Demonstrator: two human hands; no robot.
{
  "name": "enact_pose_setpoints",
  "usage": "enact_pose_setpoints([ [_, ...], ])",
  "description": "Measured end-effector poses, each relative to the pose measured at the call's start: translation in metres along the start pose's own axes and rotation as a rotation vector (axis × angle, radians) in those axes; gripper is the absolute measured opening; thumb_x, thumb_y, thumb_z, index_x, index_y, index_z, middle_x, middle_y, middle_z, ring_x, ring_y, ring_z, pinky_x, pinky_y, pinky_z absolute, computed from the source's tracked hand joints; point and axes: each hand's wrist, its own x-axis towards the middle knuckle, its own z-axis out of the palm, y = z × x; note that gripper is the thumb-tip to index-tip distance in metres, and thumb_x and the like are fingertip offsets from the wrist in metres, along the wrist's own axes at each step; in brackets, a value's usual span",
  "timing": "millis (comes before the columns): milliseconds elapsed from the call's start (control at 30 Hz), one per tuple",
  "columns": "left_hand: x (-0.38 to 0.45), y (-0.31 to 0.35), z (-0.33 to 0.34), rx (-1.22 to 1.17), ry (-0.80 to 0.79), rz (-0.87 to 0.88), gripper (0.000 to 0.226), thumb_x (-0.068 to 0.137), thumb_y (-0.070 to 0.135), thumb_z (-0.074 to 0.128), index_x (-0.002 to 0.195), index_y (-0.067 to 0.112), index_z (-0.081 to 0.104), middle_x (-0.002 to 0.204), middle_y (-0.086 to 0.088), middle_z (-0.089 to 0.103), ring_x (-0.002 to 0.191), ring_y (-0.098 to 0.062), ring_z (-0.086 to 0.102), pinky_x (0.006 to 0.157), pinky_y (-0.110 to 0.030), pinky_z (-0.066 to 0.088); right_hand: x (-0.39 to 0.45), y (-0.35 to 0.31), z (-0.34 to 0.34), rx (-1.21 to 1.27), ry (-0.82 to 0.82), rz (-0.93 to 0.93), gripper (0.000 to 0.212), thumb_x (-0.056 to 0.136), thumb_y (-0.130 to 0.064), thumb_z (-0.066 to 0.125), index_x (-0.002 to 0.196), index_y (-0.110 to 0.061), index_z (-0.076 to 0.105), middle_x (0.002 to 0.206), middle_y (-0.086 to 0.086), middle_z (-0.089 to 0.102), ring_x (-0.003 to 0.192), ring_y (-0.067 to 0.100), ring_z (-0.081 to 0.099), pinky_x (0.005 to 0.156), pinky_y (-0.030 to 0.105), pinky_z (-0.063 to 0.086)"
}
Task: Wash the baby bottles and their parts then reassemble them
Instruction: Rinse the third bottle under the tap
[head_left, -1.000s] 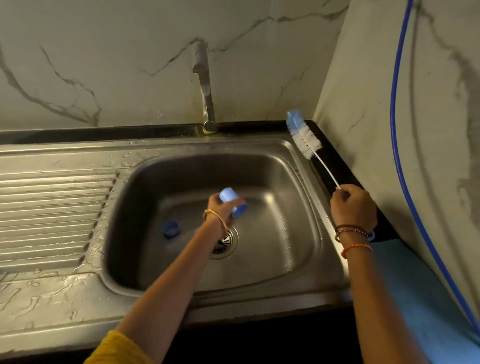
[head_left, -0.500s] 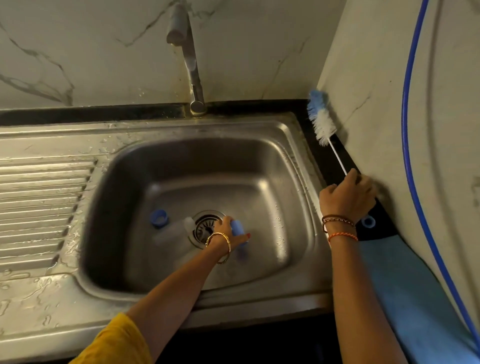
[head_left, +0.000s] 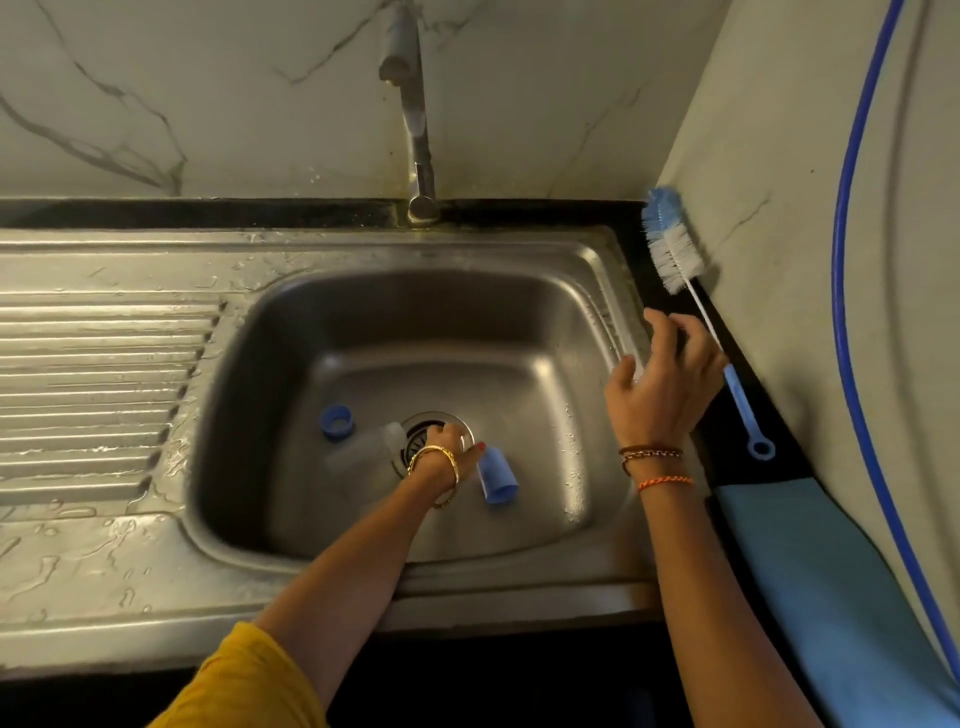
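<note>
A blue bottle cap lies on its side on the sink floor, just right of the drain. My left hand is down in the basin over the drain, its thumb tip touching the cap's top end and its fingers mostly hidden behind the wrist. A clear bottle lies left of the drain, with a blue screw ring beside it. The bottle brush lies on the black counter against the right wall. My right hand hovers beside the brush handle with fingers spread, holding nothing.
The steel sink has a wet ribbed drainboard on its left. A tap stands at the back, not running. A blue cloth covers the counter at right, and a blue hose runs along the wall.
My left hand lowered the blue cap from mid-air onto the sink floor. My right hand laid the brush on the counter by the wall, let go and opened.
</note>
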Motion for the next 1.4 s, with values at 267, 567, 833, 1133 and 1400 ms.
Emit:
enact_pose_setpoints([
  [267, 0.009, -0.019, -0.071, 0.304, 0.079, 0.103, 0.048, 0.084, 0.026, 0.064, 0.128, 0.013, 0.049, 0.134, -0.009, 0.036, 0.123, -0.030, 0.044, 0.104, -0.035, 0.037, -0.021, -0.061, 0.028, 0.429, -0.447, -0.236, 0.035, 0.080, 0.000, 0.056, 0.114, -0.007, 0.059, 0.079, 0.000, 0.050, 0.073, 0.003, 0.043, 0.065, 0.025, 0.044],
  [567, 0.021, -0.059, -0.102, 0.562, -0.031, 0.124, 0.078, 0.074, 0.042, 0.072, 0.138, 0.015, 0.036, 0.140, -0.008, 0.035, 0.129, -0.028, 0.034, 0.107, -0.035, 0.032, -0.001, -0.113, 0.089, 0.576, -1.168, 0.374, 0.062, 0.088, -0.018, 0.061, 0.142, -0.005, 0.033, 0.134, 0.013, 0.046, 0.117, 0.019, 0.050, 0.083, 0.021, 0.043],
  [833, 0.043, -0.074, -0.079, 0.701, -0.097, 0.153, 0.046, 0.094, 0.032, 0.047, 0.131, 0.005, 0.040, 0.134, -0.014, 0.044, 0.125, -0.030, 0.040, 0.102, -0.035, 0.034, 0.094, -0.178, 0.160, 1.459, -0.898, 1.280, 0.063, 0.094, -0.033, 0.049, 0.137, 0.008, 0.029, 0.137, 0.021, 0.041, 0.128, 0.030, 0.042, 0.098, 0.033, 0.039],
  [1133, 0.046, -0.058, -0.093, 0.404, 0.029, 0.203, 0.058, 0.076, 0.034, 0.065, 0.127, 0.017, 0.045, 0.125, -0.003, 0.053, 0.117, -0.023, 0.045, 0.095, -0.030, 0.037, 0.121, -0.191, 0.206, 1.830, -0.689, 1.497, 0.026, 0.090, -0.011, 0.054, 0.111, 0.003, 0.050, 0.088, 0.021, 0.050, 0.071, 0.027, 0.054, 0.036, 0.028, 0.050],
  [1400, 0.034, -0.050, -0.098, 0.158, 0.148, 0.202, 0.071, 0.074, 0.032, 0.069, 0.136, 0.021, 0.037, 0.133, -0.001, 0.044, 0.120, -0.023, 0.040, 0.094, -0.027, 0.037, 0.120, -0.191, 0.212, 1.685, -0.668, 1.432, 0.029, 0.089, -0.009, 0.057, 0.113, 0.004, 0.048, 0.087, 0.020, 0.049, 0.068, 0.024, 0.054, 0.036, 0.023, 0.048],
])
